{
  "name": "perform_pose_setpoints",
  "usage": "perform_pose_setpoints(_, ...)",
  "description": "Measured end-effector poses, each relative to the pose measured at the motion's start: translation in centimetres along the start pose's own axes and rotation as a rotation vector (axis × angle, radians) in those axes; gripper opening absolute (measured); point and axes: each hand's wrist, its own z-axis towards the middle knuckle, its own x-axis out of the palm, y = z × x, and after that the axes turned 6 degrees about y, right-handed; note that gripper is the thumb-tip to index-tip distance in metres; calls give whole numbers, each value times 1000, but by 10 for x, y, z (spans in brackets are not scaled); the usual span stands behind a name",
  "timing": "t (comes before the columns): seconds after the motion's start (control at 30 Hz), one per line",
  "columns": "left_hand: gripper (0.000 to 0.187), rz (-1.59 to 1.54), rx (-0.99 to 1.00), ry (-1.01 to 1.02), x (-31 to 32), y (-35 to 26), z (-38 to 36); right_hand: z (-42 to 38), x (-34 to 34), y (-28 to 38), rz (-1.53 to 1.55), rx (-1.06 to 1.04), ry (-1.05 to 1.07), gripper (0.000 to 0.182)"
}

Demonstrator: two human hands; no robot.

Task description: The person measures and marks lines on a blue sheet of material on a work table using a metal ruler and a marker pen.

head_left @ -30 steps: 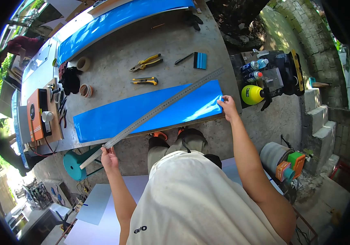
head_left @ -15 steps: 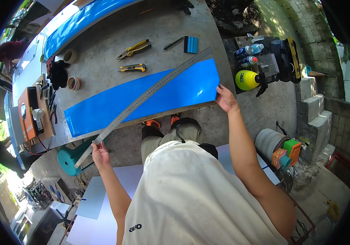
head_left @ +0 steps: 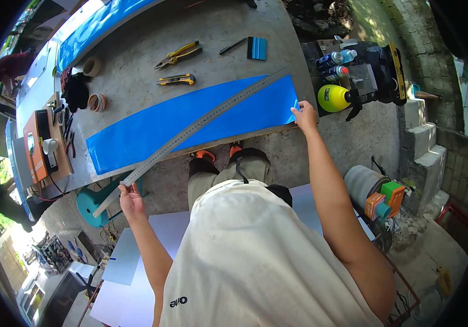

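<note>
A long steel ruler point(head_left: 207, 123) lies slantwise across a curved strip of blue sheet point(head_left: 253, 111) near the table's front edge. My left hand point(head_left: 132, 200) is closed on the ruler's lower end, which sticks out past the table edge. At the strip's right end, my right hand point(head_left: 305, 116) pinches its lower corner, and the corner is bent up at the fingertips. Behind the strip lie a yellow utility knife point(head_left: 176, 80), yellow-handled pliers point(head_left: 178, 55), a black pen point(head_left: 233, 46) and a blue squeegee point(head_left: 257, 48).
Tape rolls point(head_left: 97, 102), a black cloth point(head_left: 75, 90) and an orange case point(head_left: 37, 144) sit on the table's left. At right stand a yellow spray bottle point(head_left: 333, 98) and spray cans point(head_left: 329, 59). A teal stool point(head_left: 93, 204) is below the ruler's end. Another person point(head_left: 5, 193) is at far left.
My right hand has shifted slightly up and right, and the strip's lower right corner is now folded up. My left hand, still on the ruler, has moved slightly left and up in view.
</note>
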Motion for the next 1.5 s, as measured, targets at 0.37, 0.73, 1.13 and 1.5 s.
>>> perform_pose_setpoints(0.37, 28, -208, 240, 218, -31, -135, -20, 15, -3, -16, 193, 29, 82, 32)
perform_pose_setpoints(0.73, 28, -330, 468, 188, -34, -177, -69, 19, -11, -26, 208, -72, 70, 34)
perform_pose_setpoints(1.13, 31, -417, 560, 82, -48, -192, -82, 29, -23, -26, 288, -73, 82, 31)
perform_pose_setpoints(1.5, 32, -417, 564, 54, -40, -196, -71, 19, -31, -42, 307, -59, 104, 29)
